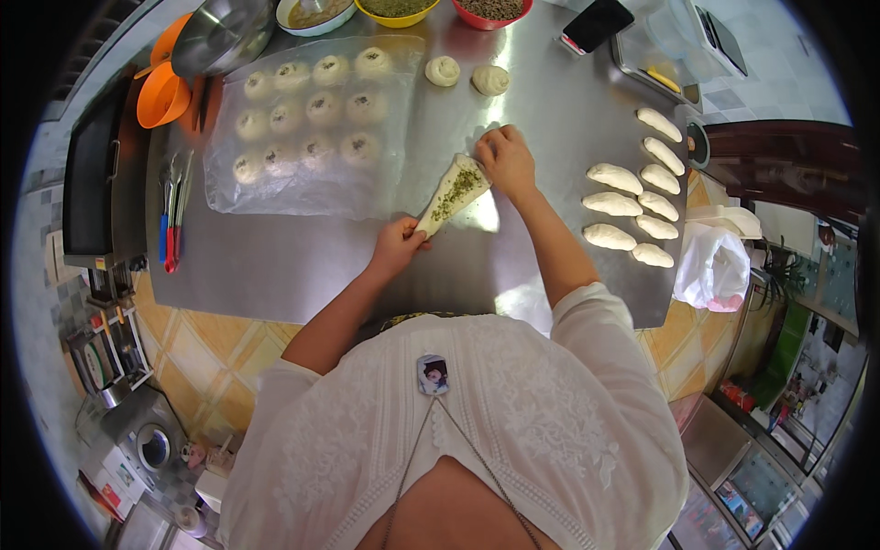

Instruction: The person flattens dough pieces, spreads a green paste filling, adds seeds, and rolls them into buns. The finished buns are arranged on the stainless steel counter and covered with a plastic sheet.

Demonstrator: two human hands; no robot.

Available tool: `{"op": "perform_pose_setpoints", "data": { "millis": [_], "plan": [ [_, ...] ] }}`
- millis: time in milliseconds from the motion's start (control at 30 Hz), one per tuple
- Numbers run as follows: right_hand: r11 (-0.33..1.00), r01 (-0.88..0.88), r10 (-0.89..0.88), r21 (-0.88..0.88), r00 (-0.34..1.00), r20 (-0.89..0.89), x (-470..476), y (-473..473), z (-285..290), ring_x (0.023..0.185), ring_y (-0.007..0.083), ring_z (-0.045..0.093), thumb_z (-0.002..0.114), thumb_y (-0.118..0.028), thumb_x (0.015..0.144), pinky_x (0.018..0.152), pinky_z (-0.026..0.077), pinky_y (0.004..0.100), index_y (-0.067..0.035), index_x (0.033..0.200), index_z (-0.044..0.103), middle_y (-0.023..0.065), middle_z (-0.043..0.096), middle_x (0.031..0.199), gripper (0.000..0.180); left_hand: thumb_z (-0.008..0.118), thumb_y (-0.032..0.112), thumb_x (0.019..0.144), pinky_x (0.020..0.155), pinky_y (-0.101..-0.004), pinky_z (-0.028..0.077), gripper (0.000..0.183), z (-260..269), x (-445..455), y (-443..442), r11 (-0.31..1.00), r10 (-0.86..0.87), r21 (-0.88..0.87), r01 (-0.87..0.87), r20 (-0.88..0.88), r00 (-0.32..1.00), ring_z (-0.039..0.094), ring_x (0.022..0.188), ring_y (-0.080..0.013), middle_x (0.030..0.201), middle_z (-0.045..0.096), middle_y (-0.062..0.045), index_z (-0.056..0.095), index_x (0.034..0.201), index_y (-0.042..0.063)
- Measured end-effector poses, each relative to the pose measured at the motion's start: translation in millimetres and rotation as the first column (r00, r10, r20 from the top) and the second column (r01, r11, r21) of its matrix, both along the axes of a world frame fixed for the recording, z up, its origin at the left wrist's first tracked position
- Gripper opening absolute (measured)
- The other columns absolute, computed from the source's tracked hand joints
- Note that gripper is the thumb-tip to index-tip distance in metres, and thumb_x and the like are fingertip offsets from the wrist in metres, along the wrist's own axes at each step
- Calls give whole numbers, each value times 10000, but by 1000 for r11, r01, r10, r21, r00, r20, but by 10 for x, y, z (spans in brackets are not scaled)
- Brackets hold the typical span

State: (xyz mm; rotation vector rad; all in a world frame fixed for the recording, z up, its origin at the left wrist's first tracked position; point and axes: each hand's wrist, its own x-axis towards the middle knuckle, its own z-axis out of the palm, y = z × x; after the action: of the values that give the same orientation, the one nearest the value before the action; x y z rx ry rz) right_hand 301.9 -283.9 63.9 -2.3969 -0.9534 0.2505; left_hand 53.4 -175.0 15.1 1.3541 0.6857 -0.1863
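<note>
A flattened strip of dough point(454, 194) with chopped green filling lies slantwise on the steel table, narrow at its near end and wide at its far end. My left hand point(401, 242) pinches the narrow end between thumb and fingers. At the wide end is my right hand point(504, 157), its fingers bent against the dough's far right corner; whether they grip it is hidden. Beyond my hands sit two coiled dough balls, one left point(442, 71) and one right point(491, 80). Several oblong dough pieces point(612, 203) are grouped on the right.
A clear plastic sheet point(302, 203) covers rows of round dough pieces on the left. Bowls of filling, yellow point(397, 18) and red point(487, 23), stand at the back. Brushes point(172, 234) lie near the left edge. A phone point(597, 26) and a metal tray point(636, 79) are back right.
</note>
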Motion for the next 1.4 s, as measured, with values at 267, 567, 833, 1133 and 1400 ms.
{"op": "perform_pose_setpoints", "data": {
  "millis": [267,567,833,1133,1400],
  "plan": [
    [885,-241,255,398,967,18,-559,-97,-462,1088,325,547,578,113,743,939,468,394,-110,1088,675,105,611,1193,422,561,119,931,676,-253,505,167,113,-49,-19,998,51,-42,-54,-50,997,674,768,-131,873,682,-74,598,1028,-12],
    [917,-383,384,111,923,14,-1089,-165,-157,1361,389,342,533,-28,853,1081,277,580,-59,1381,447,176,398,1458,536,562,83,913,686,-258,528,156,229,-85,14,996,87,-2,-88,-84,993,683,743,-144,847,683,-86,603,999,-40],
    [903,-269,301,335,953,-45,-1001,-118,-319,1167,386,492,621,-100,856,991,414,462,-95,1274,567,179,549,1263,422,567,82,907,677,-268,535,157,226,-128,18,994,105,-43,-104,8,994,681,748,-143,848,681,-91,609,992,-42],
    [954,-211,169,215,966,196,-754,-120,-317,1251,418,432,549,-8,825,1022,339,565,-8,1256,529,193,508,1314,431,553,83,936,629,-236,513,122,-95,430,64,987,-15,160,20,-32,999,687,746,-136,852,682,-71,610,990,-11],
    [953,-110,98,281,994,56,-506,-128,-181,1040,328,544,634,48,741,893,467,391,-77,1188,626,115,620,1153,464,560,69,936,613,-225,505,134,133,264,86,994,22,111,-20,-19,1000,689,756,-127,853,681,-71,632,994,-28]
  ]
}}
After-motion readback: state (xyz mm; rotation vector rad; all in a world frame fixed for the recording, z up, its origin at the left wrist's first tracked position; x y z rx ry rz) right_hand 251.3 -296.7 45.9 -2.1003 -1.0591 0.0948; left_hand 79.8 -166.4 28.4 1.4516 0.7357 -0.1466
